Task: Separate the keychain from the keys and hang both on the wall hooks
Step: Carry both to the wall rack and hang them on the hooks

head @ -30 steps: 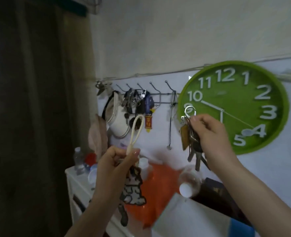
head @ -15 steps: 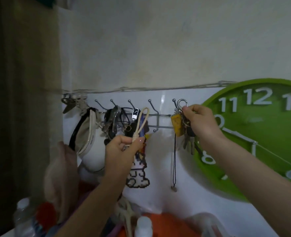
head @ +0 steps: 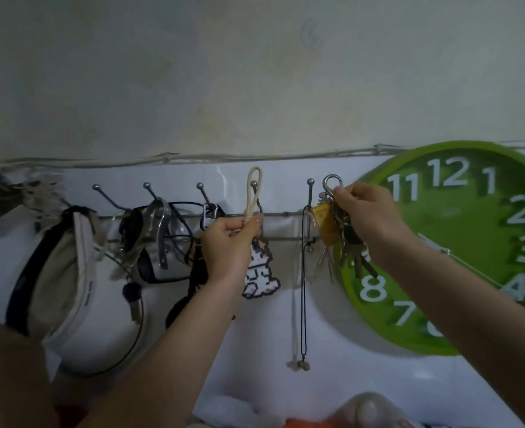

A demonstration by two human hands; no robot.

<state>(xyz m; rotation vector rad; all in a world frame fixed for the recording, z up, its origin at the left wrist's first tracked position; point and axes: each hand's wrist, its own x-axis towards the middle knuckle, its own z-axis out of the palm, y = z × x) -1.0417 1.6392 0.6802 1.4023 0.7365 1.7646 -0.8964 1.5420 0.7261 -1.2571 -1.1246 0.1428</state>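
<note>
A metal hook rack (head: 285, 214) runs along the white wall. My left hand (head: 228, 244) grips the keychain (head: 259, 274), a pixel-style white animal figure on a cream cord. The cord's loop (head: 254, 188) is raised around the ball tip of a hook. My right hand (head: 370, 216) holds the bunch of keys (head: 338, 239) with a yellow tag. Its silver carabiner (head: 332, 184) sticks up just right of the rightmost hook (head: 310, 193), apart from it.
A green wall clock (head: 471, 242) hangs right behind my right hand. A black cord necklace (head: 303, 288) dangles from the rightmost hook. Hooks to the left carry a beige bag (head: 60, 267), other keys and black cords. An orange item and bottle cap lie below.
I have moved closer to the rack. My left hand has lifted the keychain loop up to a hook tip. My right hand has stayed with the keys beside the rightmost hook.
</note>
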